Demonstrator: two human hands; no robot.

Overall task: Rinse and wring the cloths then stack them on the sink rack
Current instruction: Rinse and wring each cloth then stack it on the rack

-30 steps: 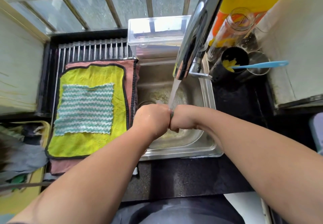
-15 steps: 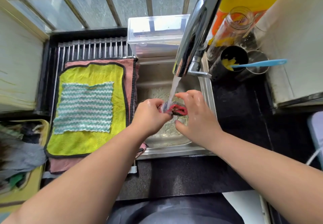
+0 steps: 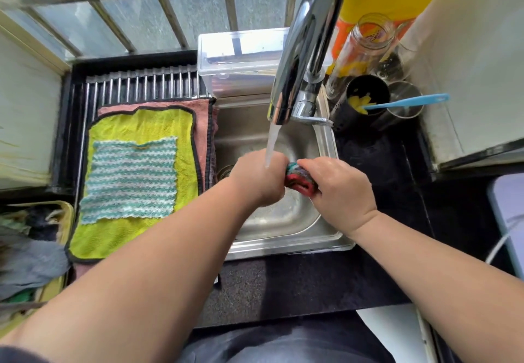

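Steel sink, tap running above it. Left of sink: rack bearing pink cloth, yellow cloth and striped cloth, stacked flat. Over sink: left hand and right hand, both clenched on ends of rolled red cloth spanning the gap between them, long axis left-to-right, equally near each; stream striking left hand's end. Next, probably, opposed twisting. Label on jar right of sink: unreadable.
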